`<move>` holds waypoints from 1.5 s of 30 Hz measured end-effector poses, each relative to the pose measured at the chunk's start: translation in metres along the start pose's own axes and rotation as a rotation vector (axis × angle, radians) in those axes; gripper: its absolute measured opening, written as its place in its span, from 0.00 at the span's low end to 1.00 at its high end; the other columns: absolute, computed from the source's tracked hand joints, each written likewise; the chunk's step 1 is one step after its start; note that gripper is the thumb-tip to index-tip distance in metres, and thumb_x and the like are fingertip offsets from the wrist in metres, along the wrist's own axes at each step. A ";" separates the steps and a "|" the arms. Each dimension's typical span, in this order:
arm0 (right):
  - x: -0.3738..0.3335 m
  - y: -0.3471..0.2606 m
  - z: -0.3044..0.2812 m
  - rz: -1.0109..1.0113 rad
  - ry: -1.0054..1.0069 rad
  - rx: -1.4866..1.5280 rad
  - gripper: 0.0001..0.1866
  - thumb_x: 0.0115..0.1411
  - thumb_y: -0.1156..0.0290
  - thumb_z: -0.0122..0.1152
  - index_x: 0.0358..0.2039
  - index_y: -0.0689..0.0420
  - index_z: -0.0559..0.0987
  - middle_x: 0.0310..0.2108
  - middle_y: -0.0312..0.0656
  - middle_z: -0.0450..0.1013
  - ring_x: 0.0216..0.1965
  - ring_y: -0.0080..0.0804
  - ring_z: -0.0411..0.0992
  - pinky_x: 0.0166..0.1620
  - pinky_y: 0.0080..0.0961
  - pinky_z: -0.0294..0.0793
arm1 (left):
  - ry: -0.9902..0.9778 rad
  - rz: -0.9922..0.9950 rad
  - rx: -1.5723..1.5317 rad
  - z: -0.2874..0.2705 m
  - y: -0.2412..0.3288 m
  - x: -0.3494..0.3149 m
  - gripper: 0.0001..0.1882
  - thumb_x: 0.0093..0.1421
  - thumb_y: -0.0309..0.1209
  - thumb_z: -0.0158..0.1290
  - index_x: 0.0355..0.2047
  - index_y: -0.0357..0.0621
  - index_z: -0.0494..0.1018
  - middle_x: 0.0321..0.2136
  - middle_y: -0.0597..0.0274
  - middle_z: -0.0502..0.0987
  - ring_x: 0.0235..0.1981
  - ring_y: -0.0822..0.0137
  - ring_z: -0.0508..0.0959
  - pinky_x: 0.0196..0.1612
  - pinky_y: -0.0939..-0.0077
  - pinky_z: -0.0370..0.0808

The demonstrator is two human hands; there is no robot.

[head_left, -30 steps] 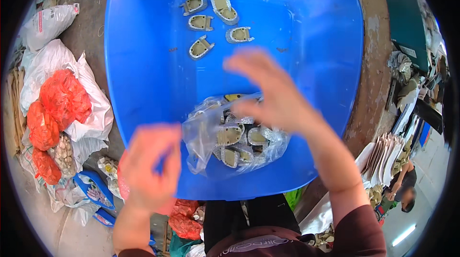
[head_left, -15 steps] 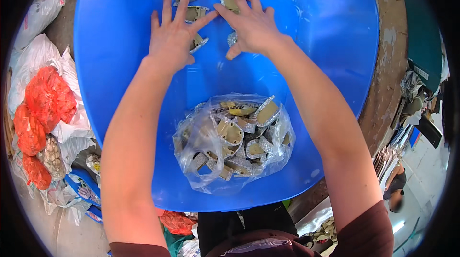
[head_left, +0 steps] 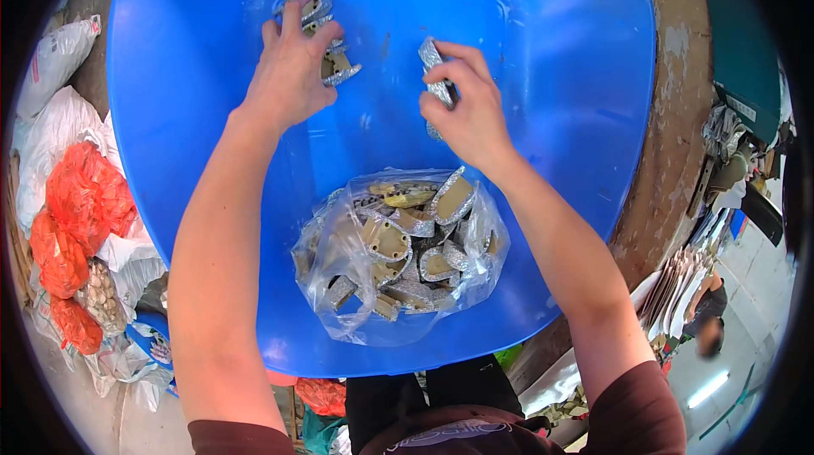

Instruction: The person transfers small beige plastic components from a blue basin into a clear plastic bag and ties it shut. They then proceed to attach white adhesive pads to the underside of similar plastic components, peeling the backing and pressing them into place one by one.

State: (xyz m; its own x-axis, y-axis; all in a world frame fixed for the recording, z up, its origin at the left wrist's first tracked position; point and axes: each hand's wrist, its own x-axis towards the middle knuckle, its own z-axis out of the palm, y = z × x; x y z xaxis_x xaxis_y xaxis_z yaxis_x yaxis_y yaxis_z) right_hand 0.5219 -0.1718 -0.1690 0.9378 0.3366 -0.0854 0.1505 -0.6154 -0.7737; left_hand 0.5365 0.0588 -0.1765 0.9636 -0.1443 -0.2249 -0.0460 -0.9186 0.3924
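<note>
Left hand (head_left: 288, 73) and right hand (head_left: 471, 103) are both inside a blue plastic tub (head_left: 577, 116), at 11 and 1 o'clock with 12 at the top of the view. Fingers on the left are bent over a small cluster of beige pieces with silvery, crinkled edges (head_left: 340, 73); the fingertips touch them, but whether any is gripped cannot be told. On the right, the thumb and fingers are curled closely round a silver-edged piece (head_left: 430, 54) tipped onto its side; another bit of silvery edge shows just below, and whether it belongs to the same piece is hidden by the hand.

At 6 o'clock, nearest the person's body, a clear plastic bag (head_left: 407, 332) sits in the tub, filled with similar pieces (head_left: 454, 196) lying at mixed angles.

Outside the tub, orange-red bags (head_left: 89, 188) lie at 9 o'clock and a white sack (head_left: 59, 65) at 10. Pale flat sheets (head_left: 674, 294) stand bunched at 4 o'clock, beside another person (head_left: 705, 307) in a dark top.
</note>
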 end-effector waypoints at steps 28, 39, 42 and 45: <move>-0.015 0.021 -0.040 0.068 -0.445 -0.303 0.25 0.47 0.79 0.61 0.48 0.53 0.74 0.45 0.42 0.66 0.43 0.42 0.67 0.48 0.34 0.69 | -0.043 -0.043 0.139 0.005 0.044 -0.030 0.26 0.41 0.34 0.62 0.45 0.55 0.73 0.58 0.50 0.57 0.56 0.39 0.58 0.46 0.42 0.70; -0.123 -0.110 -0.080 -0.124 -0.538 -0.363 0.25 0.46 0.68 0.67 0.46 0.54 0.75 0.38 0.40 0.67 0.41 0.38 0.66 0.47 0.35 0.60 | -0.028 -0.011 -0.243 0.030 0.034 -0.058 0.22 0.44 0.15 0.55 0.41 0.47 0.71 0.46 0.50 0.66 0.47 0.47 0.69 0.46 0.59 0.72; -0.141 -0.105 -0.081 -0.093 -0.543 -0.212 0.21 0.49 0.65 0.64 0.44 0.56 0.75 0.36 0.39 0.66 0.41 0.40 0.66 0.48 0.40 0.58 | -0.156 -0.036 -0.212 0.037 0.036 -0.061 0.23 0.42 0.15 0.56 0.41 0.48 0.71 0.39 0.52 0.67 0.42 0.46 0.71 0.46 0.59 0.73; -0.154 -0.089 -0.079 0.090 -0.318 -0.276 0.18 0.52 0.67 0.63 0.44 0.56 0.75 0.38 0.40 0.69 0.42 0.40 0.66 0.49 0.43 0.57 | -0.122 -0.055 -0.355 0.037 0.034 -0.066 0.25 0.42 0.14 0.55 0.41 0.51 0.71 0.46 0.54 0.66 0.48 0.47 0.69 0.49 0.57 0.71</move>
State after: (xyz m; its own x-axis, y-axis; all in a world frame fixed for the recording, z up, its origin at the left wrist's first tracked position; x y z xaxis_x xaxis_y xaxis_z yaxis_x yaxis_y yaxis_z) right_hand 0.3887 -0.2254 -0.0378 0.8144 0.4490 -0.3676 0.1908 -0.8055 -0.5611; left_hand 0.4617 0.0238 -0.1810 0.9226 -0.1608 -0.3506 0.1196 -0.7449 0.6564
